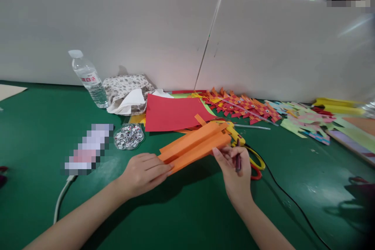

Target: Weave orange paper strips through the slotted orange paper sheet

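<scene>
A folded sheet of orange paper [196,144] is held up above the green table, with lengthwise creases along it. My left hand [146,174] is closed on its near left end, thumb and fingers pinching the edge. At the right end my right hand [236,168] grips the paper between thumb and fingers. A dark pen [238,158] is also tucked in the right hand's fingers. Just behind that hand lie a yellow glue gun [234,133] and scissors [258,162] with yellow and red handles, partly hidden by the hand and paper.
Red paper [175,111] lies behind the orange sheet. Left of it are a bag of googly eyes [129,136], a patterned pouch [129,86], a water bottle [89,78] and a cabled phone [89,148]. Woven paper fish [249,105] lie right. A white partition [117,27] stands behind.
</scene>
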Motion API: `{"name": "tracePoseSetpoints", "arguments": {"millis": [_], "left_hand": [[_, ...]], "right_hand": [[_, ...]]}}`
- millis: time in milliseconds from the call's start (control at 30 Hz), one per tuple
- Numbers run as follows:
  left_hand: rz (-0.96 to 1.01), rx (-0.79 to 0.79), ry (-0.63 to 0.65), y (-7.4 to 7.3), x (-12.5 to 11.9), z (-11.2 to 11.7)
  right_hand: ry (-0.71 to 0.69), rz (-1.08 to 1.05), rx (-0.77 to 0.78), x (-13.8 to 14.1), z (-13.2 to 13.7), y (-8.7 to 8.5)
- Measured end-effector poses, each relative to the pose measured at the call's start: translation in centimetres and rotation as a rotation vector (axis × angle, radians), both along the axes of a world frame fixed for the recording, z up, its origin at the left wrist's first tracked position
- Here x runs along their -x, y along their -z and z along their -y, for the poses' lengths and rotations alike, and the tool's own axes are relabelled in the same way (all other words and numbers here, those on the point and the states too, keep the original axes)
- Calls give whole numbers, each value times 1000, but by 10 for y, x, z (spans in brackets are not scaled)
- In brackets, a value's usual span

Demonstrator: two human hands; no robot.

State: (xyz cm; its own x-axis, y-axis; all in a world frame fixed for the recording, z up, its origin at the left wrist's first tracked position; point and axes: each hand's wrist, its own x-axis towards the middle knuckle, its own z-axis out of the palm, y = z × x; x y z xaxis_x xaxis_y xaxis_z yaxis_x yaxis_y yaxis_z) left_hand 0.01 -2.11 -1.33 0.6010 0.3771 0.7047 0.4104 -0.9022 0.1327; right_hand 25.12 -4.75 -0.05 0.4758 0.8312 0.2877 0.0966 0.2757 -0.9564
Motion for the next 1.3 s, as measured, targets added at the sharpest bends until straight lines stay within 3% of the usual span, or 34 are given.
{"name": "tracePoseSetpoints", "arguments": {"millis": [133,367,500,600,667,833,900,967,1067,1233,1300], "left_hand": [[-62,-91,-7,-3,1,1],[-105,-231,-86,-10,0,1],[-143,-270,-88,-9,2,1],[-153,-282,-71,-9,2,1],[-167,-264,-86,-10,1,2],[-163,-214,-136,-10,0,1],[-158,-203,-131,-8,0,2],[-164,-183,-120,-7,0,3],[-152,-113,-100,-7,1,4],[-208,121,12,-10,-1,3],[-213,213,12,-13,-2,2]], "right_hand": [[40,-72,22,-3,-2,-3],[-189,-137,52,0,1,-5],[-191,-78,77,-1,4,-4],[-84,45,63,-1,5,-5],[65,203,-15,-1,6,-9],[540,718,-452,-11,19,-26],[574,885,-572,-20,26,-31],[498,1077,-620,-29,31,-32],[248,1277,-600,-31,30,-31],[-227,1553,-593,0,22,-24],[-348,1587,-570,11,21,-17]]}}
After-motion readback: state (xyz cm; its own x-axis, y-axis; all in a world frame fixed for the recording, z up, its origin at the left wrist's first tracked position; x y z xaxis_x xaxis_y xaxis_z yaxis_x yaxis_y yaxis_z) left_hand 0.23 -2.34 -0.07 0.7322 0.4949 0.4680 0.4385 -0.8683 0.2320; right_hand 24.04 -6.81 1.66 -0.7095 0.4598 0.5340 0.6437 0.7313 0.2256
